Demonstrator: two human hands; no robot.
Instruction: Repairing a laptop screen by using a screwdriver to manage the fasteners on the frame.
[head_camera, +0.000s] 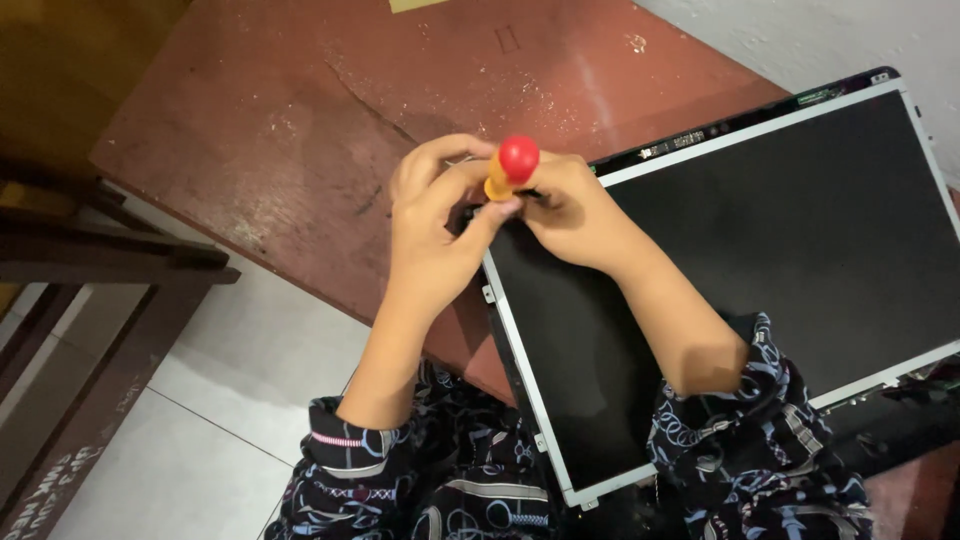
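A bare flat display panel (780, 230) with a dark screen and thin metal frame lies on a worn reddish-brown table (300, 130). At its top left corner stands a small screwdriver (512, 165) with an orange handle and a red round cap, held upright. My left hand (435, 225) pinches the handle with thumb and fingers. My right hand (570, 210) curls around the lower part of the tool, resting on the panel's corner. The tip and whatever lies under it are hidden by my fingers.
The table's edge runs diagonally past my left forearm, with white floor tiles (200, 430) below. A dark wooden frame (90, 260) stands at the left. A white wall (850, 40) is beyond the table at the upper right. More dark hardware (900, 410) lies under the panel's right edge.
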